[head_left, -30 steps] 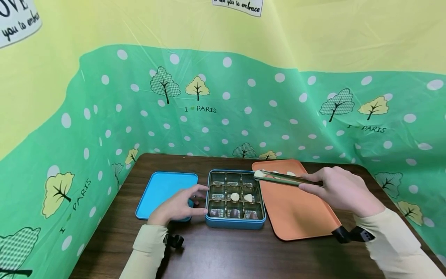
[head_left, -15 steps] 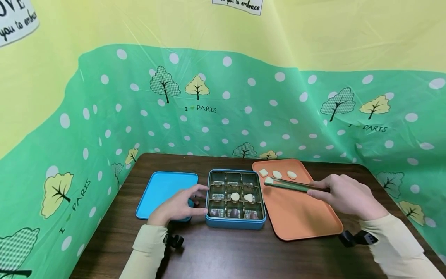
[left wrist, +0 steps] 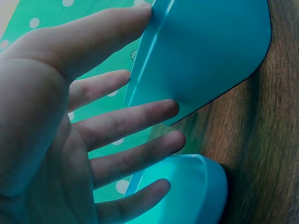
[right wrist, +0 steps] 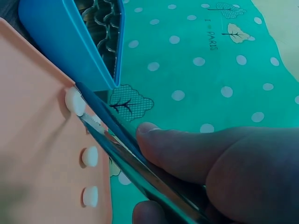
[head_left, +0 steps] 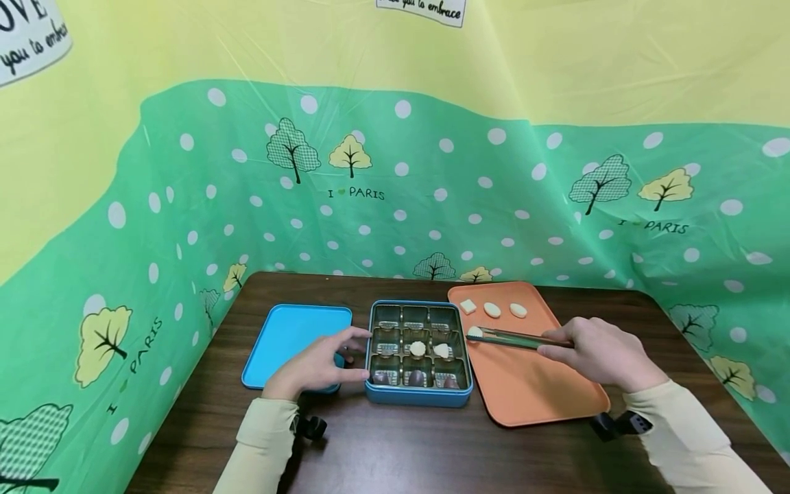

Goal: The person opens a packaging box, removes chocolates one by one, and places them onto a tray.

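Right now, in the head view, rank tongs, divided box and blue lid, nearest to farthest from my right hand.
1. Tongs: in your right hand.
2. Divided box: left of the orange tray.
3. Blue lid: left of the box.

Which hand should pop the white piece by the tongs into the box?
Probably the right hand: it grips the tongs, whose tips are at the white piece on the orange tray. The left hand is beside the blue box, holding no tool.
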{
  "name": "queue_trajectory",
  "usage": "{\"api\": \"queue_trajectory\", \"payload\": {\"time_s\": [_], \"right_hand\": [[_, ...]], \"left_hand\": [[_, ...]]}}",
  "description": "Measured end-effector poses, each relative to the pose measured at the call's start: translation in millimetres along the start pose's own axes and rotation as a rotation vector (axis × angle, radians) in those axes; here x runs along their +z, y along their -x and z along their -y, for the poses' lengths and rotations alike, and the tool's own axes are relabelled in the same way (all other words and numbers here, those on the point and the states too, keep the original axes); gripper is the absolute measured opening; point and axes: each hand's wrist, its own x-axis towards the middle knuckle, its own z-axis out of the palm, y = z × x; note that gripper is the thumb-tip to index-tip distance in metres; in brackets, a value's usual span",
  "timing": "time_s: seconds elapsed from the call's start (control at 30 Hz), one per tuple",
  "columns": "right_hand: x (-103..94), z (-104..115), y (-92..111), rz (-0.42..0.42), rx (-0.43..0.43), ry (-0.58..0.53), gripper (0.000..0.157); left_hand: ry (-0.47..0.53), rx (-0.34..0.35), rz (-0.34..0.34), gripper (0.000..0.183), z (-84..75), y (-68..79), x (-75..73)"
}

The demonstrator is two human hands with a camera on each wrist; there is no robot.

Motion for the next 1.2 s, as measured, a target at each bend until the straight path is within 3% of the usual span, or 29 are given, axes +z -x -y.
{"api": "queue_trajectory", "payload": {"time_s": [0.33, 0.83, 1.2], "right_hand": [[4.5, 4.2, 1.3, 0.008, 0.034, 0.005, 0.051], [-17.0, 12.7, 15.9, 0.011, 0.079, -0.004, 0.067], [-25.2, 47.5, 19.3, -0.073, -0.040, 0.020, 0.061]], "left_hand": [[-0.001, -0.005, 0.000, 0.068, 1.5, 0.2, 2.0], [-0.007, 0.000, -0.006, 0.069, 2.3, -0.1, -0.4], [-0.013, -0.001, -0.012, 0.069, 1.1, -0.4, 0.6]]}}
